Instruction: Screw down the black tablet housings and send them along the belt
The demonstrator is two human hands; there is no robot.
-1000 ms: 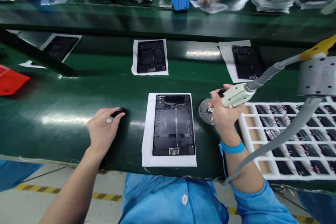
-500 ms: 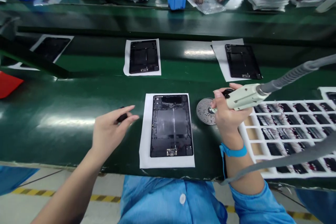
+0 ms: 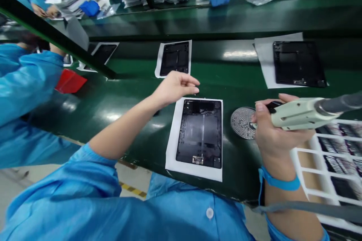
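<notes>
A black tablet back shell [image 3: 200,132] lies on a white sheet [image 3: 173,147] on the green belt in front of me. My left hand [image 3: 174,87] hovers over the sheet's top left corner, fingers pinched on a small dark part that barely shows. My right hand [image 3: 275,132] is wrapped around a pale electric screwdriver [image 3: 299,113] with a grey hose, its tip over a round perforated screw dish [image 3: 242,122] to the right of the shell.
A white grid tray [image 3: 316,150] of dark small parts sits at the right. More shells on sheets [image 3: 174,58] [image 3: 298,63] lie farther along the belt. A red bin [image 3: 69,81] and a co-worker's blue sleeve [image 3: 25,79] are at left. Other people work across the line.
My left hand has lifted from the belt at the left and moved right to the shell's top left corner. The view has swung left. My right hand stays at the screw dish.
</notes>
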